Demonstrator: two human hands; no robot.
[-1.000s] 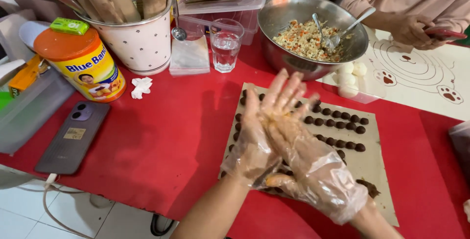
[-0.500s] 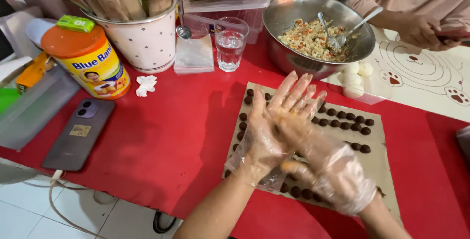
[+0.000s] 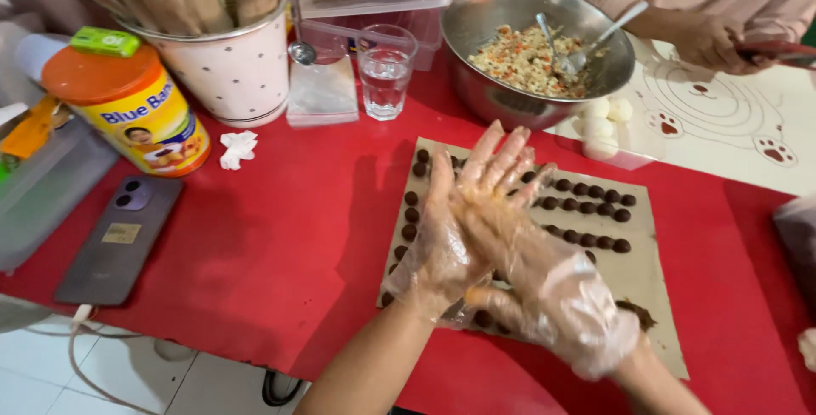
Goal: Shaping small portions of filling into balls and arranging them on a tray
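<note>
My hands have slid a little up and to the right over the sheet since half a second ago, and the palms stay pressed flat together. My left hand (image 3: 446, 236) and right hand (image 3: 531, 253) both wear thin clear plastic gloves, fingers stretched out, pointing away from me. I cannot tell whether anything sits between the palms; neither hand clenches or grasps anything I can see.

Under them lies the tan paper sheet (image 3: 637, 270) on the red table (image 3: 280, 245), lined with rows of small dark brown balls (image 3: 586, 207); some run down the sheet's left edge, some across to the right, and a few are hidden beneath my wrists.

Now the containers. Beyond the sheet, the steel mixing bowl (image 3: 510, 100) holds a crumbly pale mix flecked with orange and green, with two spoons (image 3: 586, 45) standing in it. Just beside it on the right, white dough balls (image 3: 603, 122) sit in a clear tray. The drinking glass (image 3: 387, 71) is partly filled with water. The white dotted bucket (image 3: 234, 71) is stuffed with brown paper rolls. A yellow tin with an orange lid (image 3: 136, 113) stands at far left, and a grey phone (image 3: 119, 241) lies flat near it. Another person's hand (image 3: 710, 41) rests past the bowl.
</note>
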